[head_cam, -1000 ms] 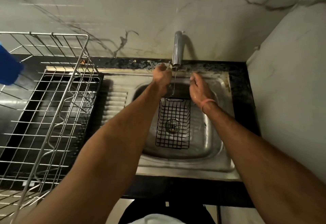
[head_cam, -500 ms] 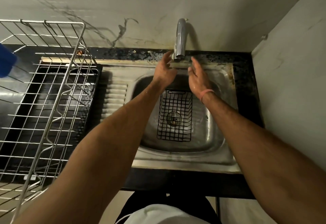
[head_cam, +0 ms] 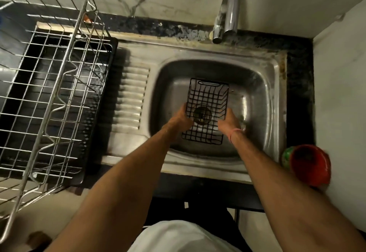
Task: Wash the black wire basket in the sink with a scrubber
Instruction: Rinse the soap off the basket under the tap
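The black wire basket (head_cam: 207, 101) lies in the steel sink (head_cam: 257, 93), over the drain. My left hand (head_cam: 182, 118) is against the basket's left side and my right hand (head_cam: 228, 120) against its right side, each with fingers curled on the wire near the front end. No water runs from the tap (head_cam: 227, 12). I see no scrubber in either hand. A green scrubber-like thing (head_cam: 287, 155) shows beside a red cup at the sink's right front corner.
A large steel dish rack (head_cam: 55, 93) on a black tray fills the left counter beside the ribbed drainboard (head_cam: 132, 101). The red cup (head_cam: 309, 164) lies on its side on the dark counter, by the white wall on the right.
Both hands have come down from under the tap to the basket's sides in the sink. The view has tilted down, so the red cup at the right now shows.
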### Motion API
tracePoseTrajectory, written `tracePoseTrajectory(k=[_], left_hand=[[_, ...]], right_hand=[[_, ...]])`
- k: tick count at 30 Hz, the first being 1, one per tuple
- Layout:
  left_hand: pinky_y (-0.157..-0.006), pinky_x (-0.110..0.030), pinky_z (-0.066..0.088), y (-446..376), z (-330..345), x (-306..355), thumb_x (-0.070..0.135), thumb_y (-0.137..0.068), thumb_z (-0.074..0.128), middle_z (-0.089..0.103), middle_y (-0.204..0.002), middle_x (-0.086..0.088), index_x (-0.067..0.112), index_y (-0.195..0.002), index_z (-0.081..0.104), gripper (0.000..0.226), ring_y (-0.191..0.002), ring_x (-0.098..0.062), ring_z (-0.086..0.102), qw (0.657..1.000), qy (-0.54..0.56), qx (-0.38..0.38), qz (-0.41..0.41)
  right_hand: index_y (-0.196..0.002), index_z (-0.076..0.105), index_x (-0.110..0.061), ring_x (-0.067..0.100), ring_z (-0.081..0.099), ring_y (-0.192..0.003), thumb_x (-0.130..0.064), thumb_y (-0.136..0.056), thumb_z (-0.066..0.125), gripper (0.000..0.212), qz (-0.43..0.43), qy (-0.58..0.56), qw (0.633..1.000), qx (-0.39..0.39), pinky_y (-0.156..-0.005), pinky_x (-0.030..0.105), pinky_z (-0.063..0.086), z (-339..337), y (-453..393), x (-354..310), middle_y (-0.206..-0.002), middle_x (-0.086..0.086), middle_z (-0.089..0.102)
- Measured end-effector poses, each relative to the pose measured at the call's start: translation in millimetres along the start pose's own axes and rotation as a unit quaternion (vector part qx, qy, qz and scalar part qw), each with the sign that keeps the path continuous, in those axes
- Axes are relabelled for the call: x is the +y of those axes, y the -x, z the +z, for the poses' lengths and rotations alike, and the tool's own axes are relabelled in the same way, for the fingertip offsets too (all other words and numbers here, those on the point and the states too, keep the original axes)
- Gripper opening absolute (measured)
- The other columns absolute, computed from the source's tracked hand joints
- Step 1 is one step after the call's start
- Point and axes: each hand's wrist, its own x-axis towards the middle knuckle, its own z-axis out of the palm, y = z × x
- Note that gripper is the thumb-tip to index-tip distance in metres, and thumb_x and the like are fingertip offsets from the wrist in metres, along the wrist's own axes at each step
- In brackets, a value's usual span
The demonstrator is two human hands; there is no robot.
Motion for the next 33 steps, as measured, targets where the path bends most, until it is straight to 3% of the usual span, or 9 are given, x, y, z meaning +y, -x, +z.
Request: tracePoseTrajectory(k=[6,11,14,17,20,23,26,29,33], left_hand=[[-0.107,-0.047,0.057,-5,3,-23,0.011,-0.105,0.058,0.061,-0.141,-0.011,0.033,-0.15,0.049,0.051,-0.125,-0.032,0.065,0.997,0.044,0.059,-0.019],[-0.108,-0.049,0.057,-6,-16,-19,0.002,-0.098,0.061,0.0,-0.172,-0.011,0.037,-0.162,0.043,0.075,-0.139,-0.041,0.05,0.997,0.002,0.076,0.003],[-0.079,-0.031,0.064,1,-26,-17,0.001,-0.1,0.05,0.042,-0.154,-0.015,0.031,-0.16,0.046,0.068,-0.101,-0.02,0.07,0.992,0.066,0.089,0.055],[-0.056,-0.023,0.058,10,-40,-6,0.014,-0.109,0.052,0.074,-0.111,0.003,0.033,-0.154,0.052,0.049,-0.073,-0.012,0.069,0.979,0.148,0.102,0.1],[-0.057,-0.03,0.061,21,-51,1,0.024,-0.111,0.054,0.077,-0.102,0.003,0.034,-0.146,0.057,0.037,-0.075,-0.016,0.073,0.972,0.161,0.117,0.121],[-0.045,-0.024,0.046,44,-65,4,0.01,-0.109,0.046,0.068,-0.087,0.001,0.022,-0.148,0.055,0.042,-0.052,-0.004,0.054,0.97,0.142,0.13,0.149],[-0.052,-0.023,0.049,72,-85,8,0.012,-0.108,0.045,0.071,-0.099,-0.003,0.021,-0.143,0.06,0.039,-0.064,-0.007,0.06,0.966,0.114,0.139,0.186],[-0.052,-0.019,0.048,112,-106,18,0.008,-0.108,0.045,0.071,-0.104,-0.005,0.016,-0.144,0.059,0.039,-0.067,-0.006,0.06,0.963,0.12,0.138,0.198],[-0.048,-0.016,0.045,174,-139,30,-0.004,-0.105,0.042,0.063,-0.116,-0.011,0.012,-0.163,0.035,0.061,-0.06,-0.004,0.056,0.954,0.159,0.14,0.211]], right_hand=[[-0.169,0.019,-0.027,0.02,0.04,-0.148,0.01,-0.101,0.044,0.082,0.023,-0.039,0.999,-0.003,-0.119,0.033,0.035,13,2,5,-0.171,0.003,0.03],[-0.154,0.045,-0.019,0.02,0.056,-0.13,0.004,-0.102,0.049,0.057,-0.001,-0.033,0.998,0.053,-0.105,0.032,0.052,2,13,-9,-0.155,0.003,0.052],[-0.134,0.059,-0.018,0.011,0.063,-0.104,0.001,-0.1,0.054,0.04,-0.031,-0.023,0.995,0.097,-0.067,0.007,0.041,0,23,-17,-0.132,-0.003,0.065],[-0.145,0.058,-0.018,0.015,0.062,-0.113,0.001,-0.099,0.056,0.05,-0.064,-0.057,0.987,0.137,-0.086,0.016,0.049,-6,47,-43,-0.131,-0.002,0.063],[-0.155,0.049,-0.021,0.02,0.056,-0.132,0.001,-0.094,0.052,0.065,-0.109,-0.06,0.978,0.165,-0.112,0.033,0.047,-6,69,-63,-0.148,0.001,0.054],[-0.164,0.032,-0.023,0.014,0.057,-0.121,-0.006,-0.106,0.045,0.062,-0.153,-0.052,0.973,0.162,-0.096,0.016,0.042,-3,98,-76,-0.146,0.0,0.055],[-0.169,0.012,-0.02,0.032,0.065,-0.113,-0.012,-0.111,0.039,0.065,-0.193,-0.006,0.968,0.16,-0.088,0.033,0.051,4,128,-83,-0.144,0.021,0.058],[-0.168,0.016,-0.014,0.039,0.065,-0.105,-0.004,-0.108,0.042,0.066,-0.246,0.002,0.946,0.211,-0.091,0.045,0.056,14,147,-96,-0.124,0.027,0.063],[-0.167,0.024,-0.012,0.028,0.063,-0.092,-0.002,-0.107,0.043,0.063,-0.274,-0.049,0.934,0.223,-0.077,0.025,0.051,19,174,-133,-0.126,0.024,0.064]])
